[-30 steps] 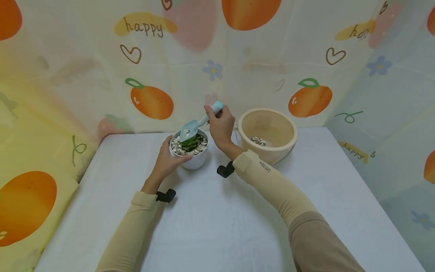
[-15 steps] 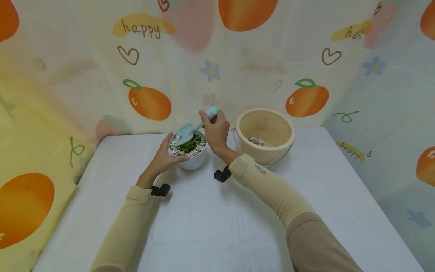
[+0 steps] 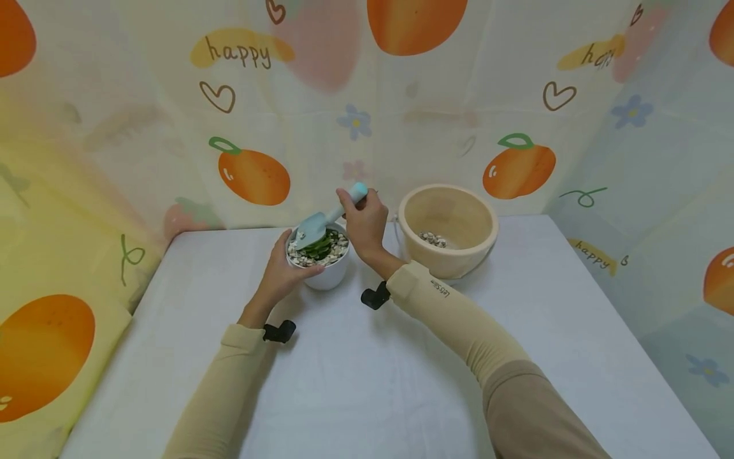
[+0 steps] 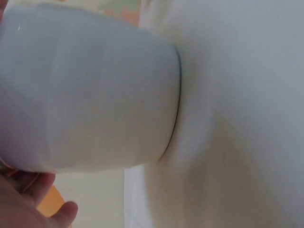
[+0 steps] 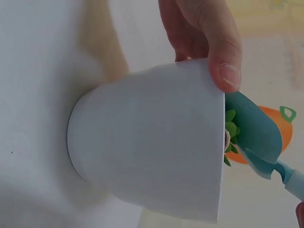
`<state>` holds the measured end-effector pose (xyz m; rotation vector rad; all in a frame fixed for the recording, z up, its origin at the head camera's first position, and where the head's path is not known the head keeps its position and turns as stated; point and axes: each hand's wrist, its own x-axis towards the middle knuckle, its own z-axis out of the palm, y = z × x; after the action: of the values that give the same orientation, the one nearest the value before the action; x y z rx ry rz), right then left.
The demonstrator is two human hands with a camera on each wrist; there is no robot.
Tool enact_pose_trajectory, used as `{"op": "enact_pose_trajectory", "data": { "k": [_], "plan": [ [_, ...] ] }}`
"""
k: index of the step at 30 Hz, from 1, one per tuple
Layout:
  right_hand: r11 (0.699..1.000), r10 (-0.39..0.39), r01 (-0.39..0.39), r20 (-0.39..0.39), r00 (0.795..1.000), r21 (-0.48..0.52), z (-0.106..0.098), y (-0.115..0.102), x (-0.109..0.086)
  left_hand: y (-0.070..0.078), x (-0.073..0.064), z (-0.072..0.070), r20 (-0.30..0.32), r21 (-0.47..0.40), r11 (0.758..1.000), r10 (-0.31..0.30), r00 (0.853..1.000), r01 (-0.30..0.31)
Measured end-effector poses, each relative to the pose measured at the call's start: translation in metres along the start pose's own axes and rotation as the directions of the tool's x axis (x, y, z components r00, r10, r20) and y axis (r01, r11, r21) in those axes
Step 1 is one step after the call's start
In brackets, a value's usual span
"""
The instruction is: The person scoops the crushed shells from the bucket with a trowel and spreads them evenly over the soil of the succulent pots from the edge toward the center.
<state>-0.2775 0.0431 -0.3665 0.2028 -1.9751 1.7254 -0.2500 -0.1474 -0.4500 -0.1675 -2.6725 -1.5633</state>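
Observation:
A white flower pot (image 3: 328, 278) stands on the table, holding a green succulent (image 3: 320, 248) ringed by pale pebbles (image 3: 298, 257). My left hand (image 3: 281, 273) grips the pot from the left, thumb over the near side of its rim in the right wrist view. In my right hand (image 3: 367, 223) is the handle of a light blue toy trowel (image 3: 312, 229). Its blade tilts down over the plant, the tip at the pot's left inner edge, with a small pebble near the tip. The wrist views show the pot's smooth wall (image 4: 95, 90) and the trowel's blade (image 5: 259, 128) above the leaves.
Right of the pot stands a larger beige bucket (image 3: 450, 260) with a wire handle and a small heap of pebbles (image 3: 432, 240) in it. A white cloth (image 3: 344, 382) covers the table. Patterned curtains (image 3: 401, 95) hang directly behind and at both sides.
My right hand and the trowel have shifted slightly left and down, bringing the blade towards the pot's left rim. The pebble on the blade has slid to its tip. My left hand keeps its hold.

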Motion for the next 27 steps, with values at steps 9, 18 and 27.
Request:
{"op": "enact_pose_trajectory", "data": {
  "k": [9,18,27],
  "plan": [
    [1.0,-0.008,0.007,-0.018,1.0,-0.01,-0.003,-0.003,0.003,0.006,-0.011,0.01,-0.095,0.056,0.998,-0.029,0.995,0.034],
    [1.0,-0.016,0.016,-0.038,0.999,0.01,-0.007,0.001,0.008,0.0,-0.007,-0.002,-0.005,0.052,0.999,0.011,1.0,-0.01],
    [0.998,0.007,-0.007,0.003,1.0,0.067,-0.009,0.002,0.009,-0.002,0.003,-0.006,0.076,0.058,0.998,-0.041,0.996,0.036]
  ]
}}
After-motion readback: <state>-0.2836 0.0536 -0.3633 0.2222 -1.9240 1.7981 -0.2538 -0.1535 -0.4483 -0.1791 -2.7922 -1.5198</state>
